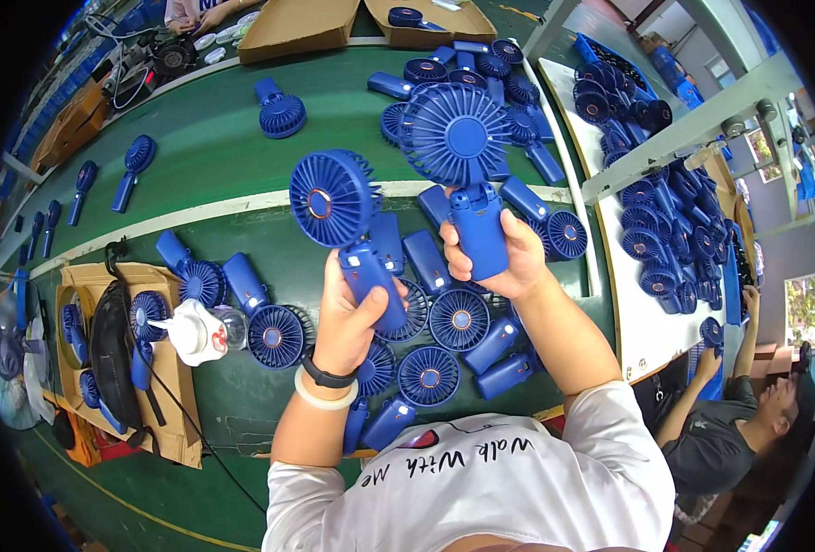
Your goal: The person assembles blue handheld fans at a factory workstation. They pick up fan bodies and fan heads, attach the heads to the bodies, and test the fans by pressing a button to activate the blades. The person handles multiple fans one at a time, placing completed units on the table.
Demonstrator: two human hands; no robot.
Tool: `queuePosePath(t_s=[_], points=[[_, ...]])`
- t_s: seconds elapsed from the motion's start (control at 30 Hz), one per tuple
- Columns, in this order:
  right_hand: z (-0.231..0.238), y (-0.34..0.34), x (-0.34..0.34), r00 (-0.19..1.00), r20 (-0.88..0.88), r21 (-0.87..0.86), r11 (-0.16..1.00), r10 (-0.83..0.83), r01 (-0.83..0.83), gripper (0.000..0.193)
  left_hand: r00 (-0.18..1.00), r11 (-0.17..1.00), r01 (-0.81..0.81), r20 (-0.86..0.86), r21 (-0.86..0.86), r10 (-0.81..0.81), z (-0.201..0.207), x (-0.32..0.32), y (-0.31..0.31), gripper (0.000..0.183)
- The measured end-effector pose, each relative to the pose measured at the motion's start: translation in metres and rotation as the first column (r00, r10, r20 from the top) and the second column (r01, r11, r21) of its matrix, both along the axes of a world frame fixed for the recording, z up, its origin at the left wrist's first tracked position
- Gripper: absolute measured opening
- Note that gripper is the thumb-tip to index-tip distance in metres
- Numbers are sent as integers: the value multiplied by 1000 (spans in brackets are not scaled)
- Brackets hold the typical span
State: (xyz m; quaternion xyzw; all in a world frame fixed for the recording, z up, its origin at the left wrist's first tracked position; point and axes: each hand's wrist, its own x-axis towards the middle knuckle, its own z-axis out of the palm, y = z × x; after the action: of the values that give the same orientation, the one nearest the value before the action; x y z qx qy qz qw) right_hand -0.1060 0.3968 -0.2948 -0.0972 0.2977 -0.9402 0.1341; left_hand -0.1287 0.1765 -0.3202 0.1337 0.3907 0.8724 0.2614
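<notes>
My left hand [345, 317] is closed around the handle of a blue handheld fan [324, 198], its round cage tipped up and facing left. In my right hand [523, 259] is a second blue handheld fan [462, 136]; its back side with the slotted cage shows, and the head stands upright above the handle. Both are raised over a green work surface [269, 409]. Beneath and between them lie several more blue fans [459, 319], some face up and some on their sides. A black band and a pale bracelet circle my left wrist.
A white-capped bottle [197, 331] lies beside a cardboard tray [179, 405] holding a black pouch [113, 354] and fans. Fans rest on the green conveyor [205, 120]. At right, a white table [621, 285] bears heaped fans, with a co-worker [725, 432] beside it. Another person's hands [207, 17] show at top.
</notes>
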Motion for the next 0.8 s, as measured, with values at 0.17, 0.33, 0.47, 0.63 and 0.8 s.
queuePosePath(t_s=[0.17,0.33,0.47,0.63,0.8], points=[[-3,-6,-4,1000,22,11,1000,-10,10,68,994,997,-71,-81,-18,70,3,-10,5,52],[4,-4,-19,999,-35,-36,999,-40,39,68,983,995,-97,-155,36,102,7,-29,16,52],[7,-1,-38,999,-46,-67,998,-21,18,68,968,988,-150,-202,20,151,5,-44,24,51],[10,0,-61,998,-59,-81,997,-3,-1,68,968,981,-193,-163,10,192,-5,-50,30,47],[-7,1,-77,999,20,-45,999,-29,30,71,973,978,-210,-93,16,210,-6,-52,27,51]])
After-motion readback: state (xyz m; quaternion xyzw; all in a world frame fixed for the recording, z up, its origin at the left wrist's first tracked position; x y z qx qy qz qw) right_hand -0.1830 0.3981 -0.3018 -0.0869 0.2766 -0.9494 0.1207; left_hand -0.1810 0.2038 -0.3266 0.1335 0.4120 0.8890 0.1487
